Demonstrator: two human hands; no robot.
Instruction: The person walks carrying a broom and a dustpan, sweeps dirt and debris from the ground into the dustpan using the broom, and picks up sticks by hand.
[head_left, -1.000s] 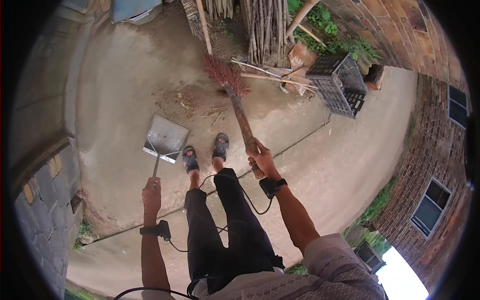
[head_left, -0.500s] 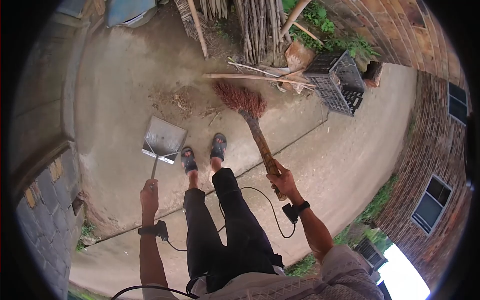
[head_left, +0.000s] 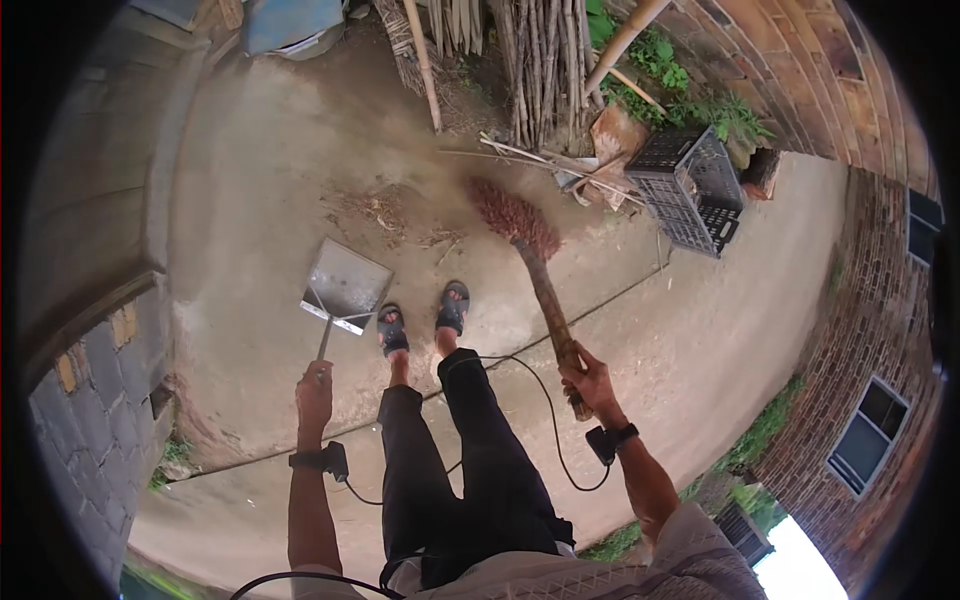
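Note:
My left hand [head_left: 314, 395] is closed around the thin handle of a metal dustpan [head_left: 347, 283], whose flat pan is held out ahead of my feet. In my right hand [head_left: 592, 382] is the thick wooden handle of a broom [head_left: 545, 290]. The broom's reddish bristles point away from me and look slightly blurred, near the ground by some sticks. Between dustpan and broom, a scatter of dry debris [head_left: 383, 211] lies on the concrete. Whether the pan rests on the ground I cannot tell.
A black plastic crate [head_left: 672, 195] lies at the right, beside loose sticks and a brown scrap [head_left: 615, 135]. Bundled sticks [head_left: 545, 75] stand at the back. A brick wall [head_left: 830, 330] runs along the right, a grey block wall [head_left: 88, 430] on the left. My sandalled feet [head_left: 453, 307] are on the concrete.
The whole view has shifted slightly right and down. The broom head has moved a little right and away from the debris. Both hands keep their holds.

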